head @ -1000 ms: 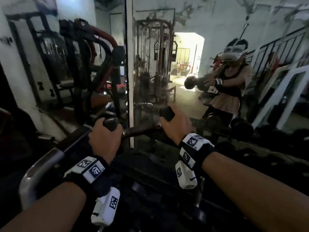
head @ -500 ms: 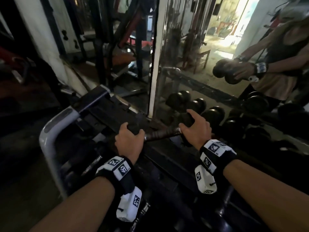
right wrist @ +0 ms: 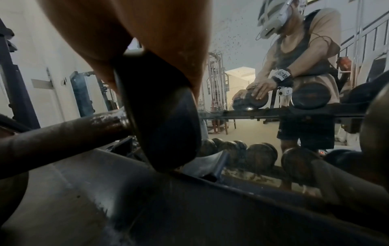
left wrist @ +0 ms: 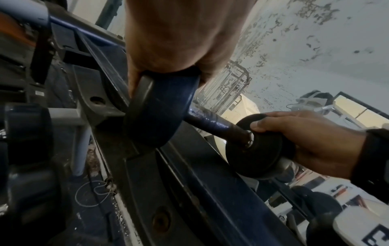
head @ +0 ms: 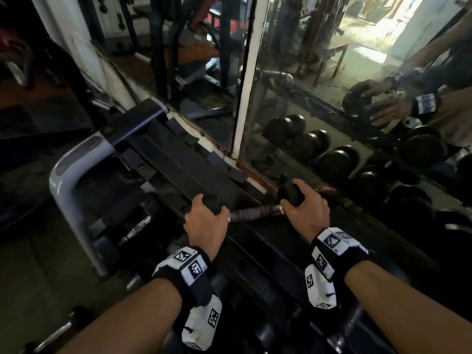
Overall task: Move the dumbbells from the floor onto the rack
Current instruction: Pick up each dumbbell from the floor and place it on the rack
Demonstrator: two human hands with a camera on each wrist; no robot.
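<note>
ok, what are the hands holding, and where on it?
One dumbbell, held by its end weights: left hand on the left head, right hand on the right. The handle is bare.

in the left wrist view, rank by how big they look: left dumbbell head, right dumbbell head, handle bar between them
1. Left dumbbell head, though it is nearest the camera.
2. Right dumbbell head.
3. Handle bar, thinnest and smallest.

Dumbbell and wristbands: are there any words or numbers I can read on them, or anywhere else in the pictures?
No text can be read anywhere.
wristbands: only black-and-white square code patterns, no letters.
dumbbell: no number or brand shows on its ends or handle.
white box in the left wrist view: a dark mark cut off by the picture's edge, too partial to read.
</note>
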